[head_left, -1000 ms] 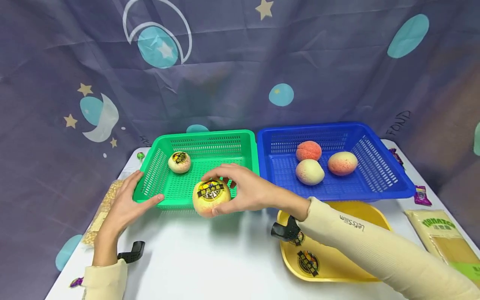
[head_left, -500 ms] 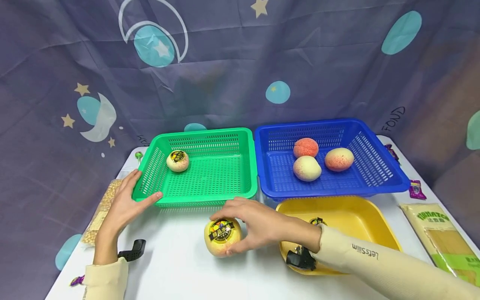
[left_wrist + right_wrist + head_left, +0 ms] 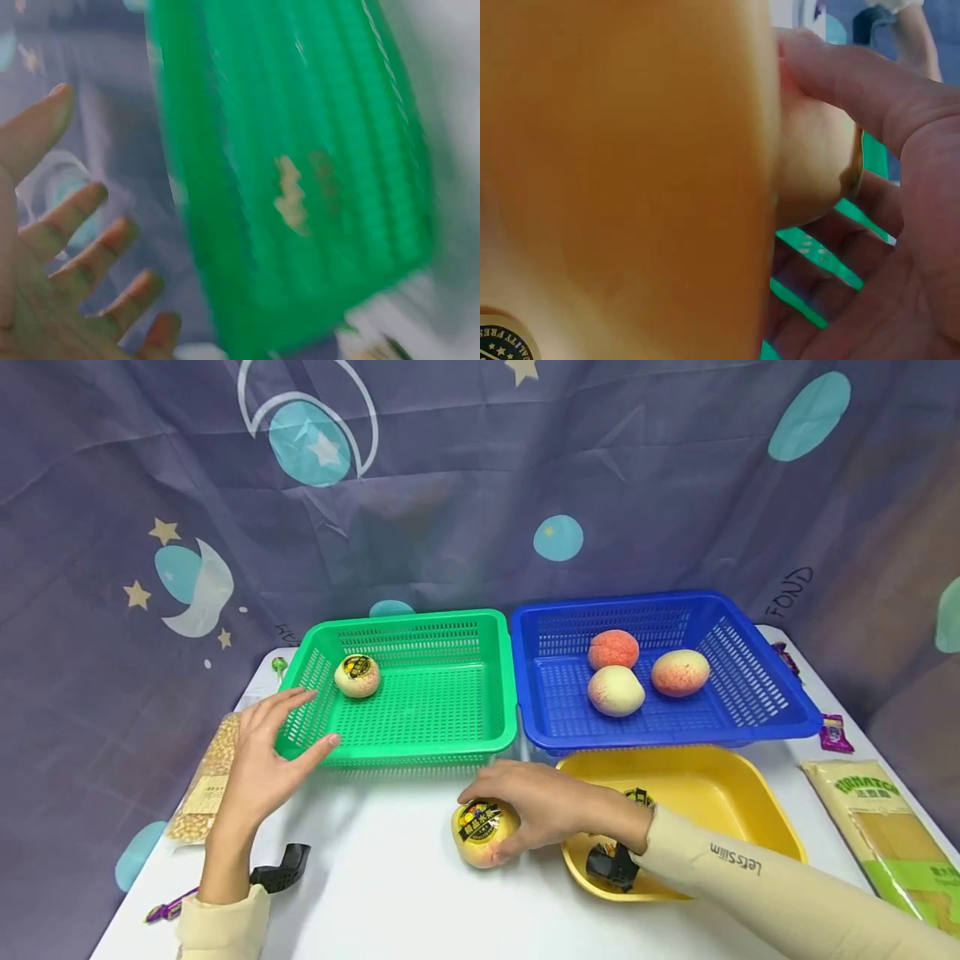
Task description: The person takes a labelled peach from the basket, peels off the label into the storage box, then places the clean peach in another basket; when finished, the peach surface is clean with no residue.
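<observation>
My right hand point(image 3: 543, 806) grips a pale yellow toy peach point(image 3: 480, 833) with a round black fruit label, left of the yellow basin point(image 3: 776, 806). Whether the peach touches the table, I cannot tell. In the right wrist view, thumb and fingers wrap the peach point(image 3: 817, 161), partly hidden by the basin's wall point(image 3: 652, 150). My left hand point(image 3: 262, 768) is held with spread fingers by the front left corner of the green basket point(image 3: 408, 750), holding nothing. One labelled peach point(image 3: 357, 677) sits in that basket at the left.
A blue basket point(image 3: 570, 727) at the back right holds three peaches, one redder point(image 3: 613, 649). Black round labels point(image 3: 639, 797) show in the yellow basin, partly hidden by the right wrist. A bag of kernels point(image 3: 206, 793) lies left, a noodle packet point(image 3: 885, 835) right.
My right hand has carried the labelled peach from the green basket's front edge toward me and rightward. My left hand has come off the green basket's corner.
</observation>
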`<action>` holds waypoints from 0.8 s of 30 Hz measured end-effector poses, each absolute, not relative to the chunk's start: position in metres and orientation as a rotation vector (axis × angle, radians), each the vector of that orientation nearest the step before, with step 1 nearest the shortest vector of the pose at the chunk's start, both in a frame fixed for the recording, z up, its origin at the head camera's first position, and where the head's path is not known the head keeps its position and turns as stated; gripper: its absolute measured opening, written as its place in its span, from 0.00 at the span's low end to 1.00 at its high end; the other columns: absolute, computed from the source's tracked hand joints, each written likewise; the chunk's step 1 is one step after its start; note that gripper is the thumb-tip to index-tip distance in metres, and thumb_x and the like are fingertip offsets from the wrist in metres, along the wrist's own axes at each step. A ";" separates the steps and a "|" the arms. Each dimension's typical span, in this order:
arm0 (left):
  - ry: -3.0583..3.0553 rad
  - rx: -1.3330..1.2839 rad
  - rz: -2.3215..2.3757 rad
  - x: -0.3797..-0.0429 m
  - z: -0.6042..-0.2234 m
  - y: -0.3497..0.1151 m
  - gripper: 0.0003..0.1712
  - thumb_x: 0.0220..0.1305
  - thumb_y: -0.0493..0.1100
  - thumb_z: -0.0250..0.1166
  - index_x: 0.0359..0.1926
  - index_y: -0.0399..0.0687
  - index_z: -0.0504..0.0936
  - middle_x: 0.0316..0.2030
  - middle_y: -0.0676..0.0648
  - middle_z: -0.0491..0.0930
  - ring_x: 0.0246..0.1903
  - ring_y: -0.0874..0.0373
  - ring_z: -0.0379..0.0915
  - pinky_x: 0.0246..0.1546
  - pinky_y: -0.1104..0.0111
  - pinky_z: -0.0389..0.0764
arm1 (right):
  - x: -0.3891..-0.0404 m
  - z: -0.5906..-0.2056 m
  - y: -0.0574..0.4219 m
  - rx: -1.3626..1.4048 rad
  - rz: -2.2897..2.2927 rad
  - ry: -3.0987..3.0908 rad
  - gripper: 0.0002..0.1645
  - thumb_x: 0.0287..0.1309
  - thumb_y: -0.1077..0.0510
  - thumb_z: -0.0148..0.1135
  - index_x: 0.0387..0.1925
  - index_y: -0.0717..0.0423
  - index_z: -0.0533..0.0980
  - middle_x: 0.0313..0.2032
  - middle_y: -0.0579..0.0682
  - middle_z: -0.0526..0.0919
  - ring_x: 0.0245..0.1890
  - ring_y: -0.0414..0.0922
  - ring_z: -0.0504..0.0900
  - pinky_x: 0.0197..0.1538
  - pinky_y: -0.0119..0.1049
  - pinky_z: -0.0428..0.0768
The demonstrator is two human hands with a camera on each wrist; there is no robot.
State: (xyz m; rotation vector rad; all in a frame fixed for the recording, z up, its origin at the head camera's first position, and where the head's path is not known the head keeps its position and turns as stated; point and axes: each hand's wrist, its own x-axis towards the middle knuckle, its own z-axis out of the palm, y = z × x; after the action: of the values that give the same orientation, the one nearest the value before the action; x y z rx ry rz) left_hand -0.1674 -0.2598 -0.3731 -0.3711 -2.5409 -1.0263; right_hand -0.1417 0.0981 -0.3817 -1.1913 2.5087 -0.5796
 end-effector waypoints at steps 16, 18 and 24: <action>-2.954 -0.811 -1.181 -0.113 -0.390 -0.169 0.36 0.53 0.60 0.78 0.63 0.64 0.78 0.58 0.60 0.80 0.47 0.60 0.80 0.46 0.63 0.81 | -0.148 -0.380 0.109 -1.089 -0.591 2.527 0.45 0.49 0.43 0.80 0.67 0.50 0.74 0.59 0.45 0.82 0.59 0.43 0.80 0.63 0.47 0.79; -2.985 -0.778 -1.203 -0.110 -0.402 -0.159 0.42 0.52 0.62 0.78 0.67 0.60 0.75 0.63 0.58 0.76 0.52 0.57 0.79 0.48 0.61 0.81 | -0.147 -0.380 0.110 -1.109 -0.584 2.544 0.45 0.49 0.43 0.80 0.67 0.51 0.73 0.59 0.45 0.82 0.59 0.43 0.80 0.63 0.47 0.79; -3.036 -0.666 -1.263 -0.105 -0.425 -0.135 0.52 0.46 0.64 0.80 0.70 0.54 0.70 0.66 0.51 0.74 0.58 0.51 0.77 0.55 0.51 0.80 | -0.144 -0.380 0.114 -1.151 -0.614 2.567 0.44 0.50 0.44 0.80 0.67 0.52 0.73 0.57 0.45 0.82 0.57 0.42 0.80 0.60 0.44 0.81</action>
State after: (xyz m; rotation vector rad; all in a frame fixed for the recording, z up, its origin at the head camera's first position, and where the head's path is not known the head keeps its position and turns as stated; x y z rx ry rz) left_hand -0.1050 -0.1349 -0.4254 -0.6658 -3.0364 -1.2629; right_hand -0.1436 0.1137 -0.3804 -1.1508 2.5668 -0.6136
